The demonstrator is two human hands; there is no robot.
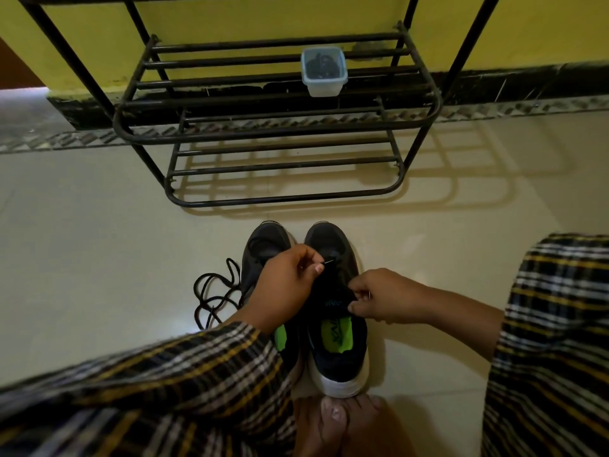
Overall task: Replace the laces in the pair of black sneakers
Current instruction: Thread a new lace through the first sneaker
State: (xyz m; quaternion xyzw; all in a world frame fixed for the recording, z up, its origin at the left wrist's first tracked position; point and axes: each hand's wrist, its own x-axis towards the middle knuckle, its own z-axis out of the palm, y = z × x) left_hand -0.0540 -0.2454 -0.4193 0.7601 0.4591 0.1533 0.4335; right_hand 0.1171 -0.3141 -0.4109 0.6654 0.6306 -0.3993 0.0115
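Note:
Two black sneakers with green insoles stand side by side on the floor, toes pointing away from me. My left hand (290, 285) hovers over the left sneaker (263, 245) and pinches a lace tip above the eyelets of the right sneaker (336, 344). My right hand (382, 298) pinches at the right sneaker's tongue and eyelet edge; what it holds is too dark to make out. A loose black lace (214, 291) lies coiled on the floor left of the shoes.
A black metal shoe rack (280, 133) stands ahead against the yellow wall. On its upper shelf sits a clear plastic tub (324, 72) holding dark laces. My bare foot (336, 420) touches the right sneaker's heel. Checked trouser legs frame both sides.

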